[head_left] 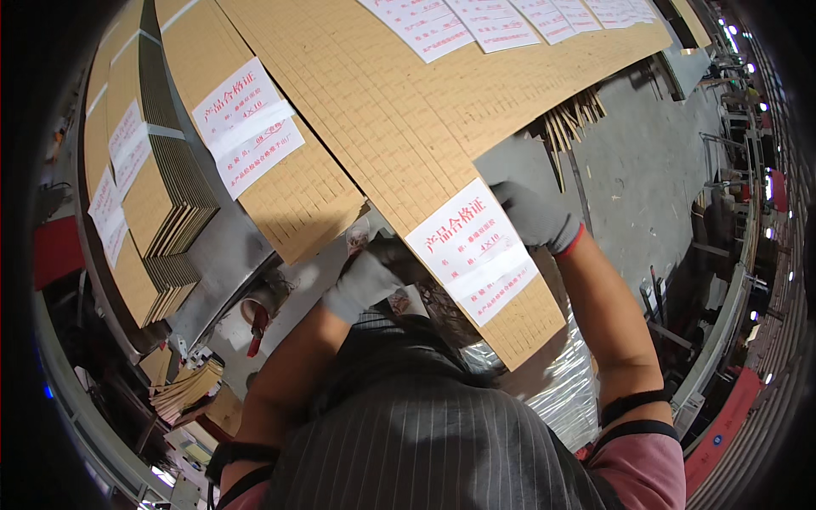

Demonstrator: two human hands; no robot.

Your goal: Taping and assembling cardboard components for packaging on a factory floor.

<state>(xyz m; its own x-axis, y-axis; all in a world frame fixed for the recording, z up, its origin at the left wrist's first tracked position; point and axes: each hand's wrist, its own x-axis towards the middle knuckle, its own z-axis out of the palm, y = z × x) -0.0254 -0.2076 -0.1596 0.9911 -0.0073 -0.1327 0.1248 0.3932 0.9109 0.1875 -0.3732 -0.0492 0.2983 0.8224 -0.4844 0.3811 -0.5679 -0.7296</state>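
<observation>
1. Reference: clock positions are taken from the middle of the view, with twelve at the top.
2. Brown board (520, 340): runs from about eleven o'clock down to four, tilted across the view. Its near end juts out in front of the striped apron (391, 442). Fine dark lines mark its face.
3. White label (455, 223): lies on the board toward three o'clock, with red print (a glossy band crosses its lower part).
4. Left hand (364, 282): grey-gloved, at eight o'clock, close by the board's left edge. Its fingertips are partly hidden, so whether it pinches anything cannot be told.
5. Right hand (540, 218): grey-gloved with a red cuff, between two and three o'clock, at the board's right edge beside the label. The fingers are bent, their tips out of clear sight (pinch or mere contact cannot be told).
6. Second board (316, 228): just left of the first, toward ten o'clock, bearing a similar label.
7. Stacked boards (161, 225): between nine and ten o'clock, banded and labelled, by the grey table (225, 246).
8. Further labels (493, 21): in an overlapping row between twelve and one o'clock.
9. Tape roll (255, 309): at eight o'clock, with a red part beside it.
10. Clear wrapping (568, 365): at four o'clock, below the right forearm.
11. Concrete floor (629, 153): visible at two o'clock.
</observation>
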